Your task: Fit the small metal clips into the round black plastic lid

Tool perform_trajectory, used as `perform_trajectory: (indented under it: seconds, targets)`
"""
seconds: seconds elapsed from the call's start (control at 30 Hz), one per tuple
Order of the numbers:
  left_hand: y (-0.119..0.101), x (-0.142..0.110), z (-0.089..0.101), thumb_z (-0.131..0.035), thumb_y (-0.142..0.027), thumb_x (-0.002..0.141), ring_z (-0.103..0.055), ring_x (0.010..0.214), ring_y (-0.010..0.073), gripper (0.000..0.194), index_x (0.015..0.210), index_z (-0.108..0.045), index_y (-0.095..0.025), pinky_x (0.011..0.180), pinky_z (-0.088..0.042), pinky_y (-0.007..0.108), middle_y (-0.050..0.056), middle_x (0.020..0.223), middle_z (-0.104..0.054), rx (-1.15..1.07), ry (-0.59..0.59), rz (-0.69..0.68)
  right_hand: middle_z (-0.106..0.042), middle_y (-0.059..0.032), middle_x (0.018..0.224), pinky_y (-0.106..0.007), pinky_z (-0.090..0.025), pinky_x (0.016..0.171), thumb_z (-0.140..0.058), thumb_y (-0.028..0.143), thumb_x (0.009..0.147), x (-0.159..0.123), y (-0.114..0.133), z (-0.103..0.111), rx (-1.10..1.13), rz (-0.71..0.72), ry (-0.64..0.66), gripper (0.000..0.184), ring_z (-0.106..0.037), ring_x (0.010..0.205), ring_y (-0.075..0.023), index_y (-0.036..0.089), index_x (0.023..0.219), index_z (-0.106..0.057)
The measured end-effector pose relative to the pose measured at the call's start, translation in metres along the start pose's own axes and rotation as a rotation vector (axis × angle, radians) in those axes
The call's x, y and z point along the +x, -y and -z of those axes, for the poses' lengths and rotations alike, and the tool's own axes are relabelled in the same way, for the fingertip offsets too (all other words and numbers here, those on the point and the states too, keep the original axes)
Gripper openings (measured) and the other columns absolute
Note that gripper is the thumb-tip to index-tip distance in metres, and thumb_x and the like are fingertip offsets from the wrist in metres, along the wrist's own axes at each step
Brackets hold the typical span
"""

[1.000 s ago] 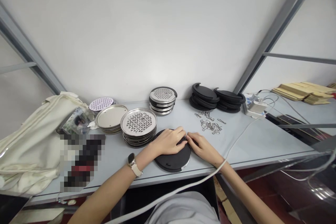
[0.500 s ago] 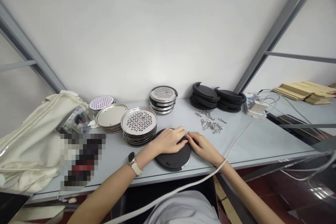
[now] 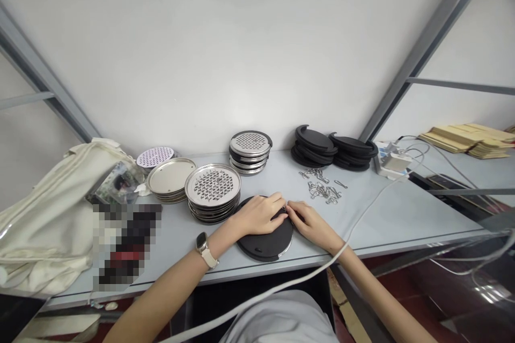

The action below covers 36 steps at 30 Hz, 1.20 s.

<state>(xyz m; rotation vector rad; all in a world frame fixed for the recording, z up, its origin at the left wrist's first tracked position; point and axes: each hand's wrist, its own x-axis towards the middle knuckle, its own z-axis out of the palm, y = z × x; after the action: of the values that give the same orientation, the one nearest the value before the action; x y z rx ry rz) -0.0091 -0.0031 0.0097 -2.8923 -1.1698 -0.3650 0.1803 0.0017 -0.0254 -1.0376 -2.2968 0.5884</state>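
A black round disc [image 3: 267, 245] with a metal edge showing at its lower right lies flat near the table's front edge. My left hand [image 3: 260, 215] rests across its top, fingers and thumb closed towards the rim. At the right rim my right hand [image 3: 308, 221] pinches with thumb and forefinger, its tips meeting those of my left hand. A small metal piece [image 3: 284, 208] glints between the fingertips; the fingers mostly cover it. Beyond my right hand lie loose metal clips [image 3: 322, 191]. Left of the disc stands a stack of metal grater plates [image 3: 214, 186].
Stacks of black round holders [image 3: 316, 142] stand by the wall, right of a stack of graters [image 3: 250, 144]. Plain metal discs [image 3: 171, 177] and a purple perforated disc [image 3: 155, 157] sit left. A white cable [image 3: 368, 204] crosses the table to a power strip [image 3: 392, 166].
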Motion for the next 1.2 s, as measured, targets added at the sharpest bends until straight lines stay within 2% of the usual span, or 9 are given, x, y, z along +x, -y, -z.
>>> perform_trajectory:
  seconds: [0.7,0.87,1.03,1.2]
  targets:
    - [-0.0001,0.0003,0.0005,-0.046,-0.031,0.091,-0.058,0.075,0.0162,0.014,0.096,-0.050,-0.019,0.063,-0.041,0.028,0.004,0.098,-0.056,-0.049,-0.005,-0.016,-0.048,0.0015,0.060,-0.028,-0.036,0.064,-0.036,0.025,0.094,-0.0009,0.0020,0.0000,-0.060,-0.020,-0.017,0.030,-0.048,0.061,-0.0156,0.020,0.065,-0.040]
    - [-0.0004,0.0019,0.0018,-0.044,-0.028,0.091,-0.058,0.074,0.0157,0.011,0.094,-0.051,-0.020,0.063,-0.042,0.028,0.003,0.099,-0.056,-0.032,-0.002,-0.014,-0.042,0.0035,0.058,-0.025,-0.033,0.055,-0.040,0.024,0.091,-0.0025,0.0035,0.0003,-0.022,-0.065,-0.079,0.028,-0.042,0.056,-0.0130,0.021,0.063,-0.037]
    - [-0.0012,0.0029,0.0017,-0.043,-0.030,0.092,-0.058,0.074,0.0163,0.013,0.096,-0.050,-0.019,0.065,-0.043,0.028,0.004,0.099,-0.056,-0.026,0.008,0.020,-0.039,0.0048,0.056,-0.023,-0.031,0.050,-0.036,0.027,0.094,-0.0031,0.0033,0.0012,0.046,-0.100,-0.156,0.029,-0.037,0.052,-0.0111,0.021,0.065,-0.037]
    - [-0.0013,0.0025,0.0018,-0.045,-0.031,0.090,-0.059,0.078,0.0181,0.016,0.102,-0.046,-0.019,0.068,-0.044,0.028,0.005,0.099,-0.057,-0.081,-0.010,0.043,-0.047,0.0029,0.061,-0.024,-0.035,0.055,-0.035,0.026,0.096,-0.0009,0.0025,-0.0005,0.025,-0.102,-0.114,0.027,-0.044,0.056,-0.0127,0.020,0.070,-0.042]
